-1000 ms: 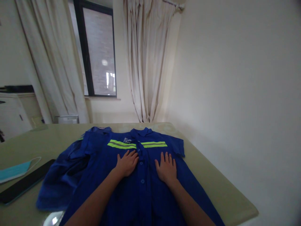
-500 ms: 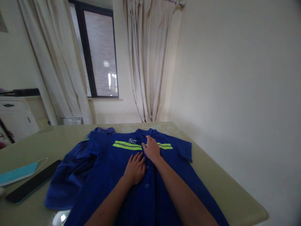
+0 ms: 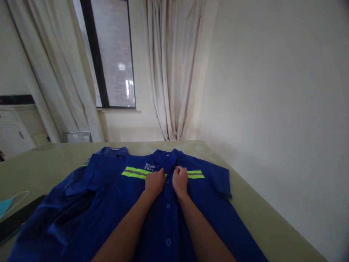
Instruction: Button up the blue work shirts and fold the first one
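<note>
A blue short-sleeved shirt (image 3: 215,203) with yellow-green and grey chest stripes lies front up, its collar at the far end and buttons down the middle. My left hand (image 3: 155,182) is closed on the cloth left of the button line, at the stripe. On the other side, my right hand (image 3: 180,179) has its fingers curled on the cloth below the collar. Both hands pinch the shirt's front edges, a small gap apart. A second blue garment (image 3: 62,203) lies crumpled under the shirt's left side.
The pale green table (image 3: 256,218) ends at a wall on the right. At the left edge lie a dark flat object (image 3: 16,220) and a light blue mask (image 3: 5,206). Behind are curtains (image 3: 174,72), a window and a white cabinet (image 3: 13,134).
Both hands have gone from spread fingers to closed on the shirt front. My left hand moved up towards the stripe, my right hand slightly down. The view has shifted closer.
</note>
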The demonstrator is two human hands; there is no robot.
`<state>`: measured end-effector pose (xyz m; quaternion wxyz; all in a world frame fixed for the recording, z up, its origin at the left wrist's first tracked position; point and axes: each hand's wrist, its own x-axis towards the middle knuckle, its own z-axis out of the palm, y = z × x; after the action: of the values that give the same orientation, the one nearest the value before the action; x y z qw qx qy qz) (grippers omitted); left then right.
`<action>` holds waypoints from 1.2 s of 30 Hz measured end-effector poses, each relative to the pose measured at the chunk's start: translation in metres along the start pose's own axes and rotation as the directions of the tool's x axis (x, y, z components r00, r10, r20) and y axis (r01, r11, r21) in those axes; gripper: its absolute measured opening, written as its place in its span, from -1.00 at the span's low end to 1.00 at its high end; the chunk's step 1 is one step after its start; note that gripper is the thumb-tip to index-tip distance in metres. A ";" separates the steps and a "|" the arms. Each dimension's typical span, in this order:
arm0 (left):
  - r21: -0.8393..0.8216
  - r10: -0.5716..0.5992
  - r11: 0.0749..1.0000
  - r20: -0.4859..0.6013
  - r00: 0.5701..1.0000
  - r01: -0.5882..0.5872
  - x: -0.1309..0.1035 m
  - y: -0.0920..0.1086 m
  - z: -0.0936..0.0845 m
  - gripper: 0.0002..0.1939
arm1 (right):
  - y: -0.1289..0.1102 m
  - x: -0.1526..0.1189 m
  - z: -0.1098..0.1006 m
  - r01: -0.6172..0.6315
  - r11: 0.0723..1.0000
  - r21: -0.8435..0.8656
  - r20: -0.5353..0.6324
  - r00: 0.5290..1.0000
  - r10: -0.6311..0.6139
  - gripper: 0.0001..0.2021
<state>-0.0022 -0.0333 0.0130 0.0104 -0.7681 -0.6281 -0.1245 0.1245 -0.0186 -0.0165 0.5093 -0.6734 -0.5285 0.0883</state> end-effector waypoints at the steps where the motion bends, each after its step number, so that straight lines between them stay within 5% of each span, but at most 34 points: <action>1: -0.008 0.034 0.999 -0.015 0.999 -0.034 0.002 -0.004 0.005 -0.63 | -0.002 0.000 0.001 -0.017 0.999 -0.033 0.004 1.000 0.017 -0.72; 6: -0.077 0.216 0.973 -0.047 0.975 -0.219 0.008 -0.016 0.018 -0.53 | -0.008 0.003 0.003 -0.026 0.978 -0.208 0.078 0.996 0.044 -0.83; 16: -0.056 0.062 0.996 -0.123 0.990 -0.069 0.033 0.002 0.020 -0.69 | 0.011 0.013 0.012 -0.027 0.997 -0.073 0.044 0.999 0.030 -0.64; 19: -0.228 0.022 0.972 -0.157 0.987 -0.057 0.038 -0.006 0.026 -0.77 | 0.015 0.012 0.015 0.027 0.999 0.022 0.013 1.000 -0.028 -0.66; 22: -0.535 -0.004 0.836 -0.221 0.975 -0.118 0.044 -0.016 0.030 -0.76 | 0.015 0.013 0.015 0.094 0.983 0.155 -0.038 0.995 -0.089 -0.66; 25: -0.675 -0.006 0.719 -0.243 0.970 -0.165 0.048 -0.021 0.033 -0.79 | 0.010 0.014 0.010 0.117 0.958 0.261 -0.023 0.993 -0.115 -0.65; 31: -0.729 0.029 0.637 -0.302 0.953 -0.250 0.046 -0.019 0.028 -0.80 | -0.004 0.009 0.002 0.137 0.945 0.296 -0.003 0.990 -0.142 -0.71; 36: -0.573 0.063 0.749 -0.438 0.897 -0.333 0.040 -0.015 0.024 -0.83 | -0.007 0.004 0.004 0.149 0.978 0.145 0.021 0.988 -0.154 -0.71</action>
<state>-0.0053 0.0126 -0.0046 -0.1107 -0.7484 -0.4464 -0.4778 0.1191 -0.0138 -0.0112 0.5530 -0.5914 -0.5787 0.0979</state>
